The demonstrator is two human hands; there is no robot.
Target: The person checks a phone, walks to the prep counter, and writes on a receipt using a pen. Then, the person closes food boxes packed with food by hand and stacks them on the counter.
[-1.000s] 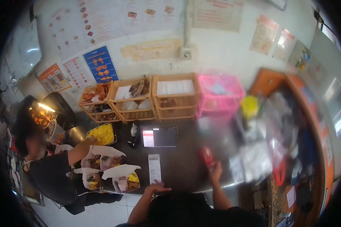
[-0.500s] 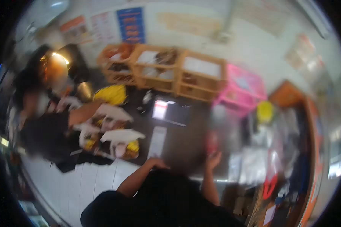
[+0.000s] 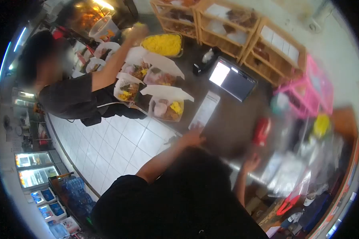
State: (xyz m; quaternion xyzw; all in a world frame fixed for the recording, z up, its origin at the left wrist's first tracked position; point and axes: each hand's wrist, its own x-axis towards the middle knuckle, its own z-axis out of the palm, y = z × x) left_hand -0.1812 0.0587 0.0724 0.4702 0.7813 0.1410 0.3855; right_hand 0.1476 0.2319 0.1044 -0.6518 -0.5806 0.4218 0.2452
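My left hand rests at the counter's front edge, its fingers apart at the lower end of a long paper receipt. Just below a red object, perhaps a stapler or bottle, is my right hand; its fingers are blurred, and whether they touch anything is unclear. A tablet with a lit screen lies beyond the receipt. To the left stand open food boxes, the nearest box holding rice and yellow food.
A co-worker reaches over the boxes beside a tray of yellow food. Wooden racks and a pink rack line the wall. Plastic bags lie at the right. Bottles stand at lower left.
The view has swung left and tilted, showing more floor. The co-worker's hand has lifted from the yellow food tray. My right hand now appears slightly below the red object.
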